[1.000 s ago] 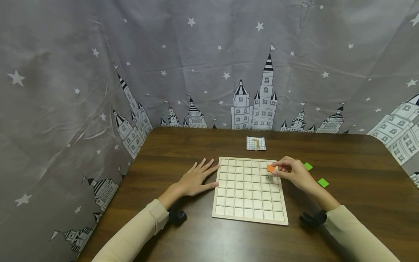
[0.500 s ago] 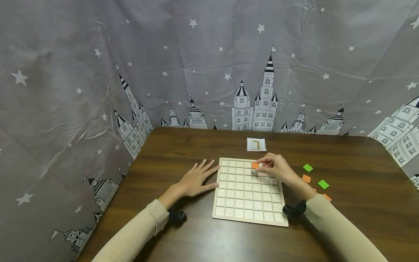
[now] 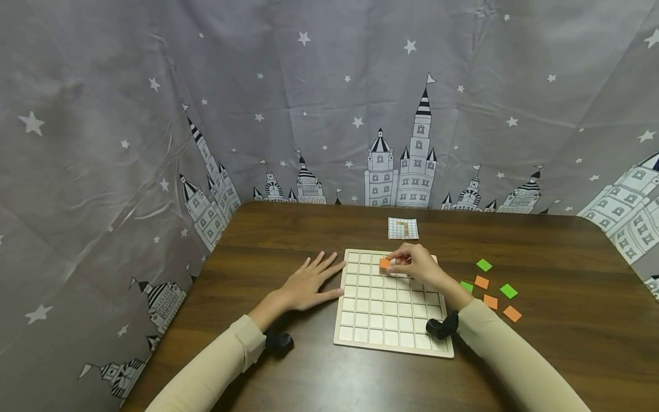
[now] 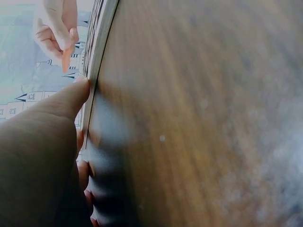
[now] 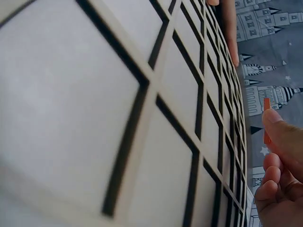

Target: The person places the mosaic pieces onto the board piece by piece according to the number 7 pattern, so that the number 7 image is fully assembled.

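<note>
Grip of the right hand [image 3: 418, 265] pinches an orange tile [image 3: 384, 264], likely light, stiff and best held by its edges, above the gridded board [image 3: 377, 308], the left hand [image 3: 304, 286] spread alongside.

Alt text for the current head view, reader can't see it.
A person's right hand pinches an orange tile over the far part of a pale gridded board, while the left hand lies spread at its left edge. Three green tiles and three more orange tiles lie right of the board on a dark wooden table; a small printed card lies beyond.
</note>
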Demonstrator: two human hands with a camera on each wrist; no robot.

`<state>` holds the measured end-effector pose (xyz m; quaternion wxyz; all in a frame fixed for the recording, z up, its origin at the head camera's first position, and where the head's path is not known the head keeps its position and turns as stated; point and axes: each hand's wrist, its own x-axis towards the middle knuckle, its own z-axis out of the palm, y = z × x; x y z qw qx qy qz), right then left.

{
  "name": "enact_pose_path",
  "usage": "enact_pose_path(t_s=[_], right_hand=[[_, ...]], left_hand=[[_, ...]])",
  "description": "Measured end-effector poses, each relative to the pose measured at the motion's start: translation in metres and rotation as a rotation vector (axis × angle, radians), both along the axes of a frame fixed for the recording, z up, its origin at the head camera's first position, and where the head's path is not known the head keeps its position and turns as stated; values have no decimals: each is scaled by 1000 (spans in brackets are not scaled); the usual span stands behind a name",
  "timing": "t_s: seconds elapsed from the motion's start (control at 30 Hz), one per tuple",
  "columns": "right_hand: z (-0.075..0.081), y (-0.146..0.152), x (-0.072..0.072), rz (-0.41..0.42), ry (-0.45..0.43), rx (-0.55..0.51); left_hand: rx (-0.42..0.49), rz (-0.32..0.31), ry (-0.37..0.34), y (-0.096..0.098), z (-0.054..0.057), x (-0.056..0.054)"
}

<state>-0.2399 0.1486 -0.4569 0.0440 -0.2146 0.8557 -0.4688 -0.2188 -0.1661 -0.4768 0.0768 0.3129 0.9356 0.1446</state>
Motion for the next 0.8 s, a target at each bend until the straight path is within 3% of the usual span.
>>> enact_pose_path(t_s=[0.8], right_hand=[[-8,-19,-4,13,-13,38]], left_hand=[[0,-10,-13,0,3,2]])
